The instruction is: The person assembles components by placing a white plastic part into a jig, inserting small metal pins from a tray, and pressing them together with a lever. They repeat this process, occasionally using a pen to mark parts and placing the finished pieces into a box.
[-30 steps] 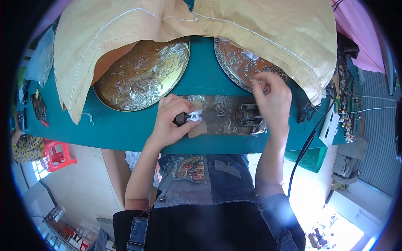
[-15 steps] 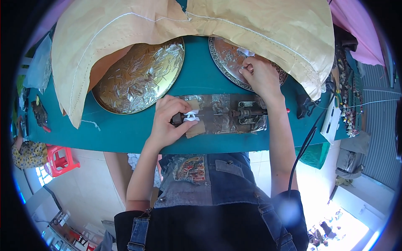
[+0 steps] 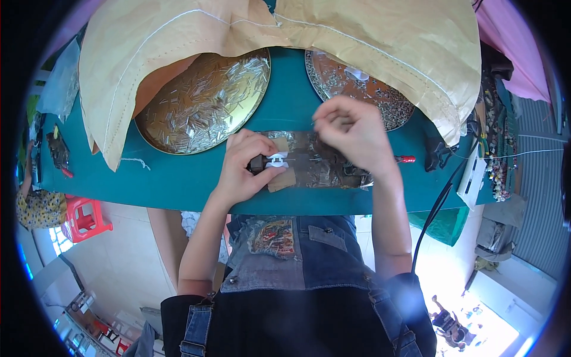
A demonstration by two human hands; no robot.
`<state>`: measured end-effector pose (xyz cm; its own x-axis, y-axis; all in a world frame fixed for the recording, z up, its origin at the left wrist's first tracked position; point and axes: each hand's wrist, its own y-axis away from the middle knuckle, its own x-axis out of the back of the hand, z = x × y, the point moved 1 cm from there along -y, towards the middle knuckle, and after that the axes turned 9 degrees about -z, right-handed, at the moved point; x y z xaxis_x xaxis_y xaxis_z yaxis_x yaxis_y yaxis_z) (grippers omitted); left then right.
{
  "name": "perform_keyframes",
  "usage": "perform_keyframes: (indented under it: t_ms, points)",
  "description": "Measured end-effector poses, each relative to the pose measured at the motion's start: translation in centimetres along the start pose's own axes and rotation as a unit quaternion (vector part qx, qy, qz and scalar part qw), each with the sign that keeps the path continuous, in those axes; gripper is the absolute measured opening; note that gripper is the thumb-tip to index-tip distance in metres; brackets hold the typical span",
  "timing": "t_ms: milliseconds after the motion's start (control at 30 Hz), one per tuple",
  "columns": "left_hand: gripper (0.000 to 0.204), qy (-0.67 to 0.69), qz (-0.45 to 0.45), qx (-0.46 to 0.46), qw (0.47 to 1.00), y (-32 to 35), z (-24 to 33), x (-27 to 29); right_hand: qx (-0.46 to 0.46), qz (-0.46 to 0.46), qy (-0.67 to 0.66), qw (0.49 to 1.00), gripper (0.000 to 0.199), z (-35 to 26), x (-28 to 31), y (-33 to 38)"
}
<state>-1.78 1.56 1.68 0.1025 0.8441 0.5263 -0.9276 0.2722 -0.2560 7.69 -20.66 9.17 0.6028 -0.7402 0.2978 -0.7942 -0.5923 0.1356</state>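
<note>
My left hand (image 3: pixel 242 168) is closed at the left end of a taped-down metal fixture (image 3: pixel 304 172). Its thumb and index finger pinch a small white part (image 3: pixel 277 160), seated against a dark block (image 3: pixel 257 164). From the white part a thin pin points right along the fixture. Over the fixture's right half hovers my right hand (image 3: pixel 352 132), fingers curled together and slightly blurred; whatever they hold is too small to make out. Behind it the clamp is mostly hidden, with its red handle tip (image 3: pixel 405 159) showing to the right.
Clear thin tubes or sticks fill a round gold tray (image 3: pixel 205 107) at the back left. A second round tray (image 3: pixel 357 89) carries many tiny metal pieces. Brown paper (image 3: pixel 285 27) arches over both. A black cable (image 3: pixel 437 208) hangs at the right, beside a white strip (image 3: pixel 471 172).
My right hand has come from the right-hand tray toward me and left, over the fixture, with fingers still curled. My left hand stays on the white part. The view has shifted slightly.
</note>
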Motion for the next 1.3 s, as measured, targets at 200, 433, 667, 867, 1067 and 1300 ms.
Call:
perform_keyframes:
  t_ms: [200, 433, 667, 867, 1067, 1300]
  points:
    - [0.031, -0.002, -0.002, 0.007, 1.000, -0.2, 0.5, 0.1, 0.105, -0.083, 0.161, 0.978, 0.009, -1.7, -3.4, -0.7]
    - [0.029, 0.000, -0.004, 0.005, 1.000, 0.0, 0.4, 0.2, 0.150, -0.168, 0.288, 0.931, 0.010, -3.4, -4.2, -0.1]
    - [0.032, -0.001, -0.001, -0.003, 1.000, 0.1, 0.4, 0.3, 0.222, -0.124, 0.305, 0.918, 0.018, -4.2, -5.2, 0.2]
    - [0.033, 0.002, 0.010, -0.013, 1.000, 0.1, 0.2, 0.1, 0.244, -0.140, 0.316, 0.906, 0.017, -4.2, -5.3, 0.0]
    - [0.032, 0.004, 0.021, -0.010, 1.000, 0.1, 0.3, -0.1, 0.243, -0.122, 0.419, 0.867, 0.034, -4.2, -5.6, 0.6]
    - [0.031, 0.008, 0.005, -0.004, 1.000, 0.1, 0.4, 0.1, 0.269, -0.031, 0.377, 0.886, 0.019, -2.1, -6.2, 1.5]
